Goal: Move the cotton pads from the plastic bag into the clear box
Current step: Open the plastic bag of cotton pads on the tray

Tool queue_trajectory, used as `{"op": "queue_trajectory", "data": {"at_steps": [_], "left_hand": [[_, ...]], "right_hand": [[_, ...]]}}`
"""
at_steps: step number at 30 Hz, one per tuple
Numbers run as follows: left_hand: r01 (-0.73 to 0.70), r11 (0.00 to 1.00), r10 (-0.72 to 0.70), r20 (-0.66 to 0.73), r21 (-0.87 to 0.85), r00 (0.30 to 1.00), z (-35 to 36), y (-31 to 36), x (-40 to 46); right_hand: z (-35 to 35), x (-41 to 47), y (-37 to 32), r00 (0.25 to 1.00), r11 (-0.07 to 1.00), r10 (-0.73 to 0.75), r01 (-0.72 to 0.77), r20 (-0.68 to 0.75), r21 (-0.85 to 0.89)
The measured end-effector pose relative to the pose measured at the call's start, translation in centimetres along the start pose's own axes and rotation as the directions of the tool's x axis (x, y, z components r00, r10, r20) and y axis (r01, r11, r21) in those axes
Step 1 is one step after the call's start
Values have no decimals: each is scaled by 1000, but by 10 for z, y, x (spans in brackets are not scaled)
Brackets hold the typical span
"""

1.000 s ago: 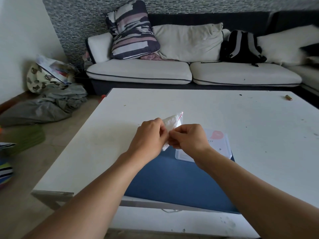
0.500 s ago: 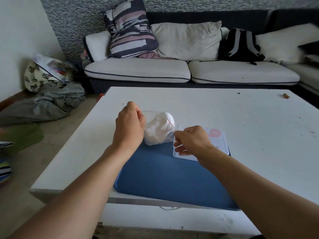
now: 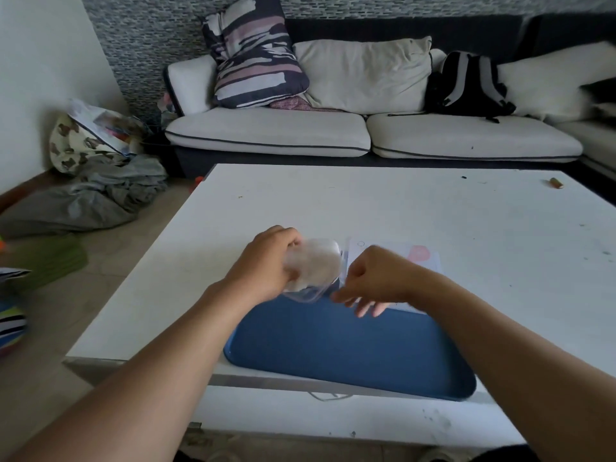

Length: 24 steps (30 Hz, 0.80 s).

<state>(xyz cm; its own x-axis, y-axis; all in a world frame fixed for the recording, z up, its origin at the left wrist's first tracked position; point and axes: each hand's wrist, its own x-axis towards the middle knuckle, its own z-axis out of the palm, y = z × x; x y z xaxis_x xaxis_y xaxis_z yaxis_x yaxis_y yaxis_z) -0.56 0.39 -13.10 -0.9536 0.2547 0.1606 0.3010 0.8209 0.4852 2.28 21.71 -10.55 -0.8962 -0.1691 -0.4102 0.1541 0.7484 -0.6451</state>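
My left hand [image 3: 266, 261] grips a clear, round-cornered container [image 3: 328, 261], tilted just above the far edge of the blue tray [image 3: 350, 348]. It looks like the clear box. White cotton pads [image 3: 310, 265] fill it. Motion blur hides whether plastic bag film still wraps the pads. My right hand [image 3: 373, 281] hovers just right of the box, blurred, with fingers spread and pointing down and nothing in them. Behind it a flat white packet with a pink mark [image 3: 420, 255] lies on the tray's far right part.
The white table [image 3: 400, 208] carries the tray at its near edge. A small brown object [image 3: 556, 183] lies far right on the table. A sofa with cushions and a backpack [image 3: 466, 85] stands behind. Clothes and bags [image 3: 93, 181] lie on the floor to the left.
My hands have parted. The right hand has let go of the red-lined bag edge and opened. The left hand now holds the pads in a clear rounded container, lower over the tray.
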Motion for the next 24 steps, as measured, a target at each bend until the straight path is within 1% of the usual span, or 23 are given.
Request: {"op": "queue_trajectory", "data": {"at_steps": [1, 2, 3, 4, 5, 7, 9, 10, 12, 14, 15, 17, 19, 22, 24], "left_hand": [[-4, 998, 2, 20, 67, 1000, 2, -4, -2], [4, 991, -9, 34, 136, 999, 4, -8, -4], [20, 979, -30, 48, 201, 998, 7, -11, -7], [35, 964, -55, 71, 264, 996, 10, -14, -8], [47, 947, -85, 106, 318, 991, 12, -15, -10], [57, 924, -139, 192, 377, 972, 12, -13, -10], [35, 926, -138, 251, 376, 958, 8, -4, -11], [5, 942, -102, 273, 336, 957, 6, 4, -11], [-53, 979, -11, 313, 197, 950, 6, 24, -13], [-52, 994, 14, 344, 101, 939, 16, 40, -14], [-37, 995, 2, 357, 90, 934, 24, 45, -14], [-18, 992, -35, 400, 127, 916, 38, 53, -14], [-4, 990, -57, 435, 138, 899, 47, 57, -15], [47, 998, -62, 424, 48, 904, 50, 57, -13], [23, 998, -46, 384, 64, 922, 50, 55, -11]], "right_hand": [[-12, -1, 6, 993, 980, -45, 24, -106, -196], [-23, 0, 14, 969, 936, -103, 18, -225, -350], [-30, 1, 22, 938, 890, -153, -5, -310, -456], [-32, 4, 32, 923, 854, -176, -29, -341, -520], [-31, 9, 43, 926, 832, -173, -44, -335, -553], [-22, 19, 60, 952, 817, -115, -71, -283, -572], [-11, 30, 74, 962, 799, -87, -88, -259, -595], [-9, 32, 77, 958, 794, -93, -92, -271, -600], [-12, 30, 74, 944, 806, -106, -103, -313, -583], [-16, 23, 61, 936, 801, -122, -104, -331, -590], [-15, 20, 54, 932, 768, -146, -105, -333, -632], [-12, 15, 41, 928, 667, -201, -104, -313, -738], [-8, 12, 34, 921, 628, -238, -96, -309, -772], [-17, 6, 31, 915, 668, -265, -52, -303, -742], [-28, 0, 32, 897, 715, -292, -27, -333, -698]]}}
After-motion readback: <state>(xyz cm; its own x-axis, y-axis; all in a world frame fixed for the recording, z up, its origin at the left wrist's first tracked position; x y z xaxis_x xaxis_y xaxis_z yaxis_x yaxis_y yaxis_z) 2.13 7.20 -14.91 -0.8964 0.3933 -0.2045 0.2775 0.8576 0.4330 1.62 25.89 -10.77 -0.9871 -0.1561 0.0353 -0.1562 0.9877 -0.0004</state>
